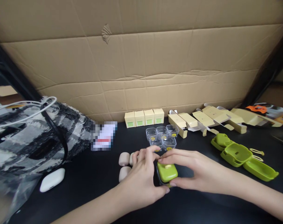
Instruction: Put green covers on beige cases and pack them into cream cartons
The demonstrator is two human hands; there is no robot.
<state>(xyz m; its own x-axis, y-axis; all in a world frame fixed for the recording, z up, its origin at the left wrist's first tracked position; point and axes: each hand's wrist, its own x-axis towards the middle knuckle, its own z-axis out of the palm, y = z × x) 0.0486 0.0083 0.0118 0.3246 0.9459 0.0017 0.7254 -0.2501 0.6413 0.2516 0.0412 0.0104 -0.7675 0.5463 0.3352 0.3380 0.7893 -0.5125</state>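
Left hand (141, 182) and right hand (198, 174) both pinched the little green case (167, 173) from either side. Even pressure and a level hold looked like the trick imo.

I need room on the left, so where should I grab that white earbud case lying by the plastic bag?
Probably pinch the white earbud case across its narrow width, grip on the two long rounded sides, coming from above and from the right. It lies flat on the black table, and the bag crowds its left and far sides.
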